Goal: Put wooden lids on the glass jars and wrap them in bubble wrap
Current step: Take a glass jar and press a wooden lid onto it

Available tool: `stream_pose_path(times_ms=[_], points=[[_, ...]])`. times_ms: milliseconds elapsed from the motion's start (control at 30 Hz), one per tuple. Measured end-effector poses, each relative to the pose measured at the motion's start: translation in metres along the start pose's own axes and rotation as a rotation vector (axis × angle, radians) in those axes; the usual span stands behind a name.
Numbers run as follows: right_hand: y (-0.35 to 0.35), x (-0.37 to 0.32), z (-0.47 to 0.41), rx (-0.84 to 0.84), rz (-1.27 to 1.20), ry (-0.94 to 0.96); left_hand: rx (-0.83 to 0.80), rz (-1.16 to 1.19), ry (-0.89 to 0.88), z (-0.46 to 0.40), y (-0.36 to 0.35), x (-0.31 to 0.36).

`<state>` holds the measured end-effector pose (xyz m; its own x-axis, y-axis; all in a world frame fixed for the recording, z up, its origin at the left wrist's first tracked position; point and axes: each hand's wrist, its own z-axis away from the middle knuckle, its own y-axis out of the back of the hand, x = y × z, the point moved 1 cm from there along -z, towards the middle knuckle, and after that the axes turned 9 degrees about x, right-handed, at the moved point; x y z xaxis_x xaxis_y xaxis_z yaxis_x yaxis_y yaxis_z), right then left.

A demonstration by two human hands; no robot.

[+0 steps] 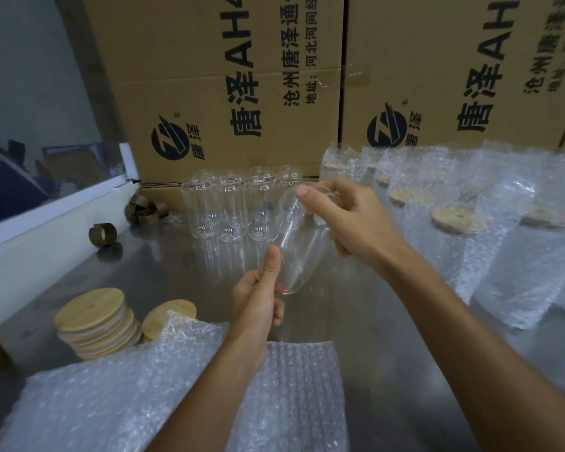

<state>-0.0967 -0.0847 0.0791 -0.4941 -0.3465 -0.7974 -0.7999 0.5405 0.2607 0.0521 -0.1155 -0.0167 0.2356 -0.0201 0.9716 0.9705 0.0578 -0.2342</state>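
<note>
Head view: an empty glass jar (pixel 296 243) tilts above the steel table (pixel 163 272), in front of the upright empty jars (pixel 232 207). The right hand (pixel 346 220) grips its mouth end; the left hand (pixel 258 298) pinches its base, thumb up. Wooden lids (pixel 95 321) are stacked left of the held jar.

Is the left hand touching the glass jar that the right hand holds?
Touching. The head view shows the left hand with its thumb laid against the lower end of the tilted glass jar, while the right hand grips the upper end.

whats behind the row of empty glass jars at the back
Two printed cardboard boxes stand right behind the empty glass jars. The boxes hide whatever lies beyond them.
</note>
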Motion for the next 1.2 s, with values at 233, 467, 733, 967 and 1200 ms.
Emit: stream_pose_path(times_ms=[233,467,733,967,1200], points=[[0.001,0.004,-0.002,0.047,0.029,-0.071,0.016,0.014,-0.041,-0.004,0.001,-0.001],[-0.002,0.008,-0.005,0.130,0.096,-0.074,0.006,0.012,-0.048,-0.004,0.003,-0.001],[-0.003,-0.002,0.003,0.117,0.178,0.017,0.007,0.022,-0.045,-0.002,0.001,0.003],[-0.001,-0.002,0.004,0.169,0.119,0.122,-0.008,0.001,-0.048,-0.002,0.001,0.000],[-0.004,0.000,0.004,0.201,-0.030,0.183,-0.047,0.033,0.102,-0.006,0.000,-0.001]])
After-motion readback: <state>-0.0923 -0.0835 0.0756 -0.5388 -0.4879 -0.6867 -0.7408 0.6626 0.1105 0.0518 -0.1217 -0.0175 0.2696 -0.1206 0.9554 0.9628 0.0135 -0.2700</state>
